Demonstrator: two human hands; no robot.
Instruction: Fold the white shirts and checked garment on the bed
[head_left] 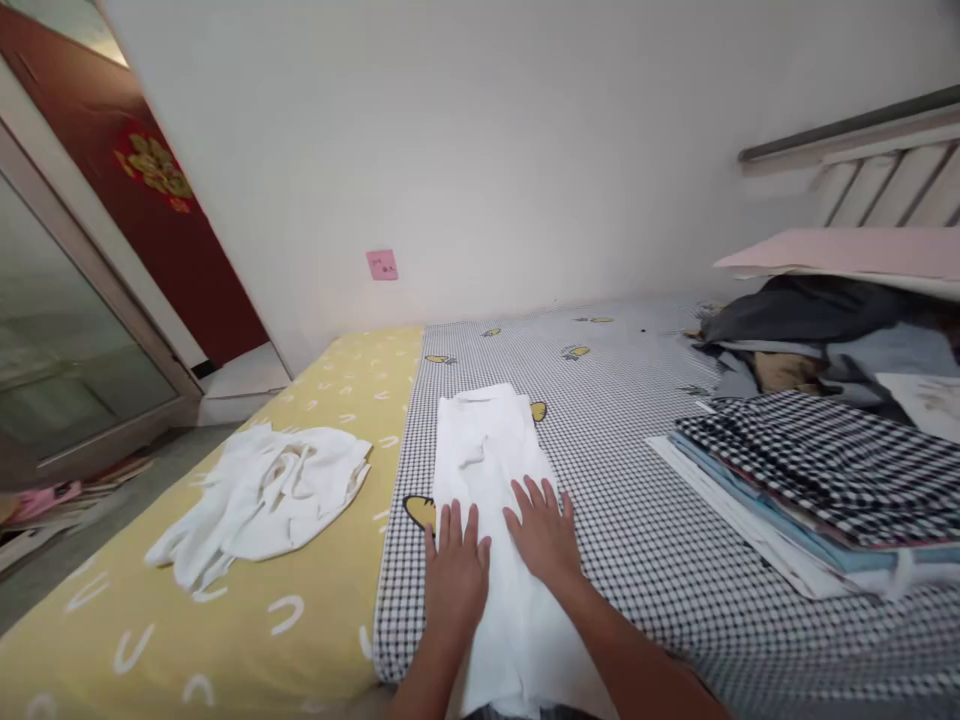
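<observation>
A white garment (495,600), folded into a long narrow strip, lies on the checked part of the bed in front of me. Its far end shows a neckline-like edge, and a small crease stands up near the middle. My left hand (455,570) rests flat on its left edge with fingers stretched out. On the right side of the cloth, my right hand (546,533) lies flat too, fingers spread. Neither hand grips the fabric. The near end of the garment runs down to the bottom of the view between my forearms.
A crumpled white garment (277,500) lies on the yellow bedding (300,640) to the left. At right sits a stack of folded clothes (825,460), a black-and-white checked one on top. Behind it are a dark clothing pile (810,310) and a radiator (892,190). A wall borders the bed's far side.
</observation>
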